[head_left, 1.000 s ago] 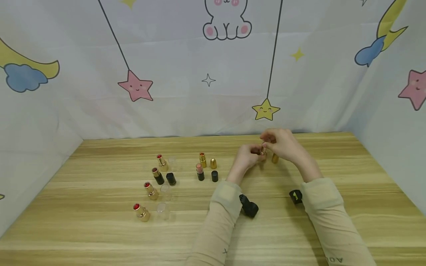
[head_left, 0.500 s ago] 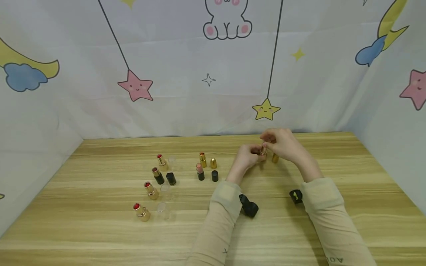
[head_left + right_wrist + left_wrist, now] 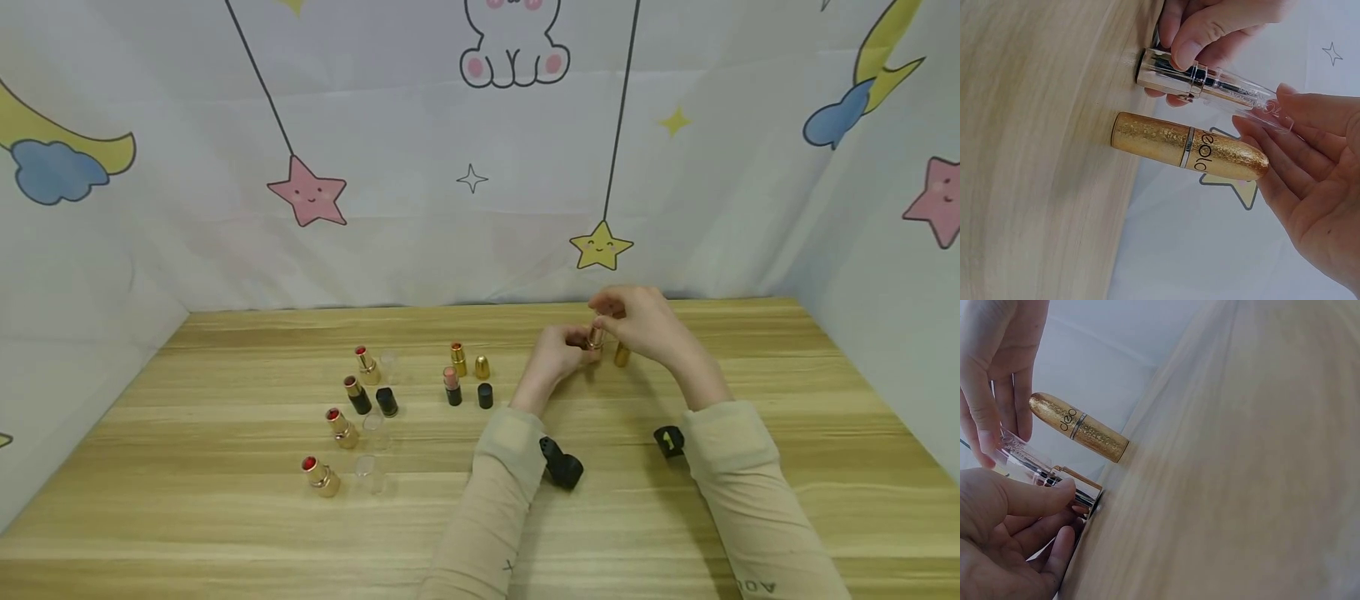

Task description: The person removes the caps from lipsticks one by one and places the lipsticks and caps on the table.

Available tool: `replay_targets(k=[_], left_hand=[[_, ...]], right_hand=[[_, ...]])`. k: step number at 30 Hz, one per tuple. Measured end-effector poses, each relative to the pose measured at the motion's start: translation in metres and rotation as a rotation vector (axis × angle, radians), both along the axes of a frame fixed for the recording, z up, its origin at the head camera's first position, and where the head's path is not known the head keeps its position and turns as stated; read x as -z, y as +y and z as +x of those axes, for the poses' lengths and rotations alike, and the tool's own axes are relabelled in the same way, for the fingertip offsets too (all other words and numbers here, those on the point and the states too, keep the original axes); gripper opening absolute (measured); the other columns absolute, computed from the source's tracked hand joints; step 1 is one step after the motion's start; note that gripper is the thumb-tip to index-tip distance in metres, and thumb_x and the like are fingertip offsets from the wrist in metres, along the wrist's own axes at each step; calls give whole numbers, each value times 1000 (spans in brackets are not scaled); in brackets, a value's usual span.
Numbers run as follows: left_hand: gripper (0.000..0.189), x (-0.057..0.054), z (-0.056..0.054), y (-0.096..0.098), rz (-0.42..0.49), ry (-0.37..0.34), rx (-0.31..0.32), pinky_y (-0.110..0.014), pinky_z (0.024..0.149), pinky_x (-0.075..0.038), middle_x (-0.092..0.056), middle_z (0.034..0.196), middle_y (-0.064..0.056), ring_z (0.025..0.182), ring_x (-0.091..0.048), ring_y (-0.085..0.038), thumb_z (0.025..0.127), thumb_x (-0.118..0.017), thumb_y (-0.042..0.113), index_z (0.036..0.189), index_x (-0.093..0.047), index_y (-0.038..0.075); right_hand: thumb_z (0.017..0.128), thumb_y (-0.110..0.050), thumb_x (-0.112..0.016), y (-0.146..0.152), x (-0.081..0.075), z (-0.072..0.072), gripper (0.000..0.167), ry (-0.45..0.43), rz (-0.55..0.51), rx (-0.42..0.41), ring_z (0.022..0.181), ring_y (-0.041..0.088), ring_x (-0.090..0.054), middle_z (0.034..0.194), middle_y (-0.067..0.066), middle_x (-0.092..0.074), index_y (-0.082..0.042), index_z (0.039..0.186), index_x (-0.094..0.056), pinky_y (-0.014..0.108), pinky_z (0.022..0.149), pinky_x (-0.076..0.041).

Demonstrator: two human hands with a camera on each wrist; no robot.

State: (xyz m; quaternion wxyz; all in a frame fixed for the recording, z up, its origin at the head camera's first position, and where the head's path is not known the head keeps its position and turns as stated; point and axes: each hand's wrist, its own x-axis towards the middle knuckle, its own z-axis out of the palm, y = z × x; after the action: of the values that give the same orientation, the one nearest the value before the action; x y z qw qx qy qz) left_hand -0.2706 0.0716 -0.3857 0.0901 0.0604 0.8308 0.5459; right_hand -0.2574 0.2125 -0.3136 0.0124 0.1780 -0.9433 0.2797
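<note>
Near the back of the table, my left hand (image 3: 558, 354) pinches the shiny gold base of a lipstick (image 3: 1169, 74), which stands upright with its bottom at the tabletop. My right hand (image 3: 637, 321) is above it, thumb and fingers holding the upper end of the lipstick's clear cap (image 3: 1254, 103). Through the clear plastic, a gold inner tube shows in the right wrist view. Close beside it, to the right, stands a closed lipstick with a textured gold case (image 3: 1172, 144), its rounded top near the right hand's fingers.
Left of the hands stand several uncapped lipsticks, including a pink one (image 3: 452, 386) and a red one (image 3: 321, 477). Caps stand beside them, such as a black cap (image 3: 485, 396) and a clear cap (image 3: 369, 473). A white printed cloth (image 3: 405, 250) hangs behind the table.
Both hands keep nearly the same pose on the lipstick and its cap. The whole head view has shifted very slightly.
</note>
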Motion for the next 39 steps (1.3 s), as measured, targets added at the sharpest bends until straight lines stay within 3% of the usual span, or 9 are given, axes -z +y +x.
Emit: replay_targets(k=[18,27,34,39], left_hand=[[27,-3,7,-1,35,12,-2,-29,89,-50,-73,105,-9,99,-64,-19,82,-74,5,109,-72,6],[25,-7,17,-3,25,30,-1,-19,65,-47,-73,103,-10,85,-61,-14,81,-72,1,106,-73,5],[23,-11,28,-8,-17,59,-16,-22,79,-49,-74,100,-9,91,-66,-16,79,-75,2,102,-74,6],[23,-12,35,-10,-40,41,-10,-24,80,-50,-74,98,-7,89,-65,-14,78,-77,4,100,-75,7]], right_hand=[[95,-12,-59,-1,-12,9,25,47,-42,26,105,34,-65,110,17,-68,-1,117,-64,49,89,-50],[94,-10,-60,-2,-20,18,25,96,-79,26,105,34,-65,111,18,-68,0,117,-64,49,90,-51],[93,-9,-61,-3,-25,29,24,144,-91,24,101,34,-65,108,18,-68,0,114,-65,47,90,-51],[93,-9,-62,-2,-25,36,22,169,-99,27,97,33,-67,104,18,-69,2,112,-66,46,87,-53]])
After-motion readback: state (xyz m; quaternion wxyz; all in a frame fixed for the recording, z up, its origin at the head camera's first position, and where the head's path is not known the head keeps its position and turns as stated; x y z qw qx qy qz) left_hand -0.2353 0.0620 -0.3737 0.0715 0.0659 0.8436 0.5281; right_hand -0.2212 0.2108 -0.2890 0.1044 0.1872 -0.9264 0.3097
